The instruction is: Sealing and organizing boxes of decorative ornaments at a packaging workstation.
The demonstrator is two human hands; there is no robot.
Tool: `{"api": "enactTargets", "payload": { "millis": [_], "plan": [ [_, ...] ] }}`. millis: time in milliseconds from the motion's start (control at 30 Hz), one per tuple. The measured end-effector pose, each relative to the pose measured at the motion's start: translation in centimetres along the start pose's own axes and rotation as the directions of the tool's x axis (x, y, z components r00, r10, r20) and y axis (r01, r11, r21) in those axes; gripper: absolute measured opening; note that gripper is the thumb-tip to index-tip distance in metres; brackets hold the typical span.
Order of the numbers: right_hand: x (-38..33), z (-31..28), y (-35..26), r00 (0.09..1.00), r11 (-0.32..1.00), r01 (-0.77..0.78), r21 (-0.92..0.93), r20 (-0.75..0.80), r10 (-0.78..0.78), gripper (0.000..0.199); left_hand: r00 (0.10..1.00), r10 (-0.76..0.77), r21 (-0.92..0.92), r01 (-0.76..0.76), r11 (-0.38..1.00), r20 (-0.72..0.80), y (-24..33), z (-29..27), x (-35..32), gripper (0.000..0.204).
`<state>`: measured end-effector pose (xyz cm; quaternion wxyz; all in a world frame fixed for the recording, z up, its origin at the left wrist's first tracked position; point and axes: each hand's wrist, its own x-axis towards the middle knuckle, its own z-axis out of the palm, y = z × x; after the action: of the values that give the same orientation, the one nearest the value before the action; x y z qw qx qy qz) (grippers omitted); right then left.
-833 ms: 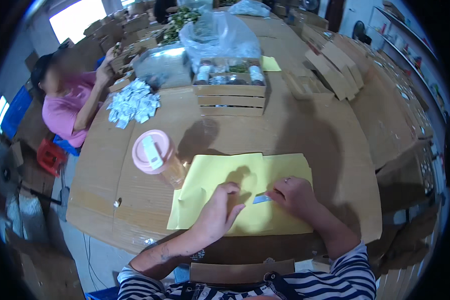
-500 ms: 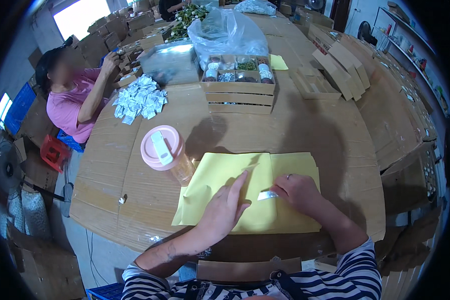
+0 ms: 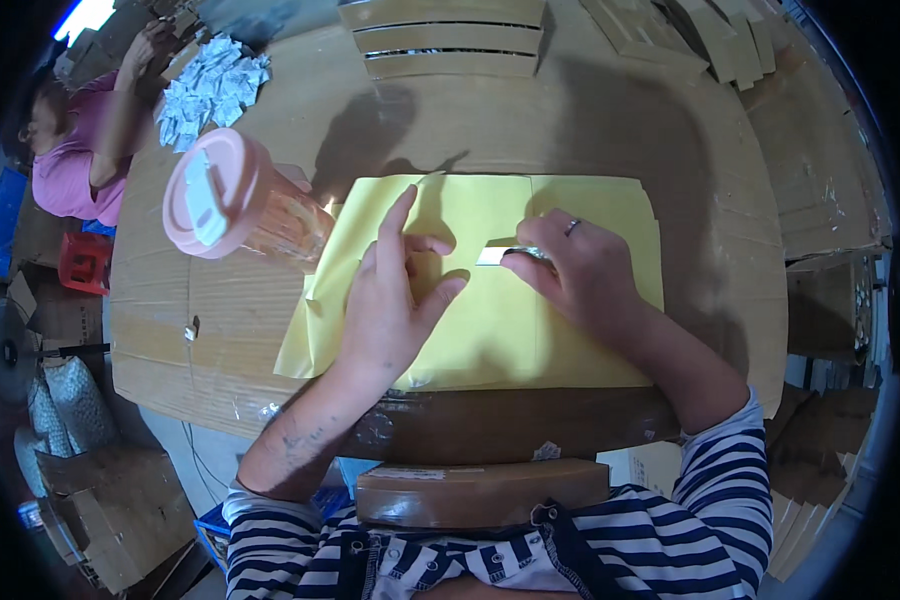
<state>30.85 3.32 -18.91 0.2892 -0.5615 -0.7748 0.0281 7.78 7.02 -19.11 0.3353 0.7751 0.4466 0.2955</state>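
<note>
A stack of yellow paper sheets (image 3: 490, 340) lies on the cardboard-covered table in front of me, with a straight line running down its right part. My left hand (image 3: 392, 285) is over the left half of the paper, its fingers apart and holding nothing. Gripped in my right hand (image 3: 582, 262) is a utility knife (image 3: 498, 256); its flat silver blade points left over the paper, and its handle is mostly hidden by my fingers. Whether the blade touches the paper I cannot tell.
A plastic cup with a pink lid (image 3: 232, 195) stands left of the paper. Beyond it lies a heap of pale blue-white packets (image 3: 210, 88). A slatted wooden crate (image 3: 445, 40) is at the far edge. On the left sits a person in pink (image 3: 82, 160).
My view has tilted downward. My left hand has shifted left across the paper, its fingers now more spread and bent. The knife in my right hand has moved slightly left, past the line.
</note>
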Motion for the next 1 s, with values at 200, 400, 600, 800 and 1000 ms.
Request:
{"api": "enactTargets", "payload": {
  "millis": [200, 400, 600, 800, 1000],
  "plan": [
    [-0.52, 0.39, 0.05, 0.999, 0.999, 0.036, 0.016, -0.008, -0.036, 0.026, 1.000, 0.031, -0.010, -0.031, 0.999, 0.005, -0.30, 0.32, -0.39, 0.092],
    [-0.95, 0.55, 0.07, 0.997, 0.997, 0.072, 0.014, 0.034, -0.072, 0.027, 0.997, 0.073, -0.034, -0.073, 0.997, 0.024, -0.28, 0.40, -0.79, 0.091],
    [-0.70, 0.59, 0.30, 0.996, 0.995, 0.085, 0.043, 0.019, -0.085, 0.028, 0.992, 0.099, 0.059, -0.103, 0.993, 0.077, 0.07, 0.09, -0.56, 0.087],
    [-0.34, 0.25, 0.36, 0.993, 0.991, 0.111, 0.070, 0.018, -0.113, 0.027, 0.986, 0.163, 0.108, -0.167, 0.980, 0.046, 0.22, 0.08, -0.35, 0.079],
    [-0.29, 0.12, -0.18, 0.992, 0.993, 0.114, 0.015, -0.058, -0.113, 0.026, 0.975, 0.218, 0.130, -0.221, 0.966, 0.041, 0.36, -0.25, -0.89, 0.079]
  ]
}}
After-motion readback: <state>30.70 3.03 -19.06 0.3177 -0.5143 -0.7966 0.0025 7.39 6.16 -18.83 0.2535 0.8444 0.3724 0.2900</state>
